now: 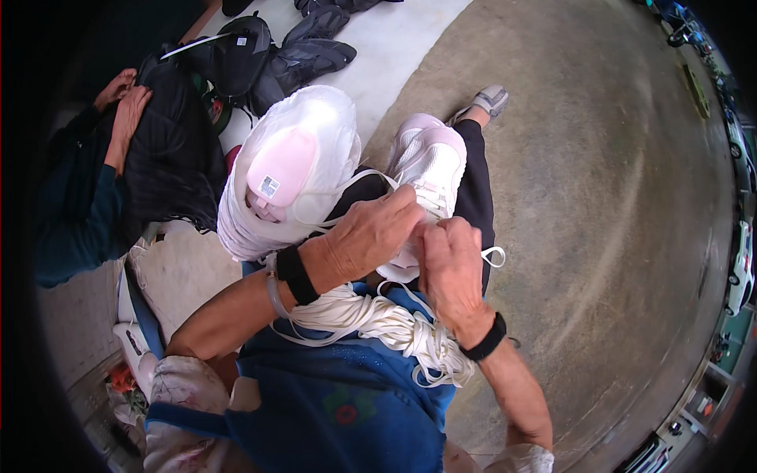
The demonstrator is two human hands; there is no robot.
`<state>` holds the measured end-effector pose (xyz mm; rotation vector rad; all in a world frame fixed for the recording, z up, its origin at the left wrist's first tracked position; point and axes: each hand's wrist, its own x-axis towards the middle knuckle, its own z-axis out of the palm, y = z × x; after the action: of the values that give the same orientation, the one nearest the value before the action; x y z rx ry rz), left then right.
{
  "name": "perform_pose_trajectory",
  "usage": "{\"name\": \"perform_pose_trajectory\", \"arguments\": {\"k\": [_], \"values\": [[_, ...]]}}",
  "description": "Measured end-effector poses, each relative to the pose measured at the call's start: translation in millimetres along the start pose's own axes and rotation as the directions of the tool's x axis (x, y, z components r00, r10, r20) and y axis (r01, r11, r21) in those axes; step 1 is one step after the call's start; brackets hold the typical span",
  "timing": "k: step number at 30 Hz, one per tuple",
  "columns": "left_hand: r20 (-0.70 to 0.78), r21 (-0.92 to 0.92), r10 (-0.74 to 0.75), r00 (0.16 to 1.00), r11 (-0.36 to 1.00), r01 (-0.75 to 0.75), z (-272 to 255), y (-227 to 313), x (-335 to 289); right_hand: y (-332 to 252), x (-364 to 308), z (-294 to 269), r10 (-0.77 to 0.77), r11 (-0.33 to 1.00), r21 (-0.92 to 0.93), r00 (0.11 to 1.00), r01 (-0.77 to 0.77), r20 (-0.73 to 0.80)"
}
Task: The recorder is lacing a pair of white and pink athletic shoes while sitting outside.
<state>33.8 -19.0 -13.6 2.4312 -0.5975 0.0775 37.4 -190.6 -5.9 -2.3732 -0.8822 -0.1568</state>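
Note:
A white and pink shoe upper [432, 167] lies over my dark-trousered leg, with white lacing across its front. Both hands meet at its near end. My left hand [371, 230] is closed in a pinch on a white shoelace [347, 188], which loops away to the left. Just beside it, my right hand [453, 272] is also closed on a lace, and a small loop sticks out past its knuckles. The fingertips of both hands are partly hidden. Below them, a thick bundle of white laces [394, 327] rests on my blue apron [315, 394].
A stack of white and pink shoe uppers [288, 158] stands close on my left. Beyond it, another person's hands [130, 102] handle black material [177, 150]. Black shoe uppers [303, 67] lie on a pale sheet [394, 39]. Concrete floor [583, 197] stretches to the right.

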Motion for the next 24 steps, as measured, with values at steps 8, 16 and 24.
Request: {"name": "perform_pose_trajectory", "arguments": {"k": [8, 16, 24], "values": [[-0.205, -0.574, -0.335, 0.920, 0.802, 0.164, -69.8, 66.6, -26.8, -40.5, -19.7, -40.8, 0.239, 0.655, 0.696, 0.955, -0.294, 0.178], [0.084, -0.891, -0.630, 0.772, 0.299, 0.341, -49.1, 51.9, -40.5, -38.0, -10.3, -20.5, 0.123, 0.678, 0.703, 0.977, -0.212, 0.176], [0.080, -0.532, -0.340, 0.937, 0.781, 0.329, -19.2, 44.4, -47.2, -51.4, -7.7, -6.9, 0.273, 0.725, 0.664, 0.962, -0.182, -0.033]]}}
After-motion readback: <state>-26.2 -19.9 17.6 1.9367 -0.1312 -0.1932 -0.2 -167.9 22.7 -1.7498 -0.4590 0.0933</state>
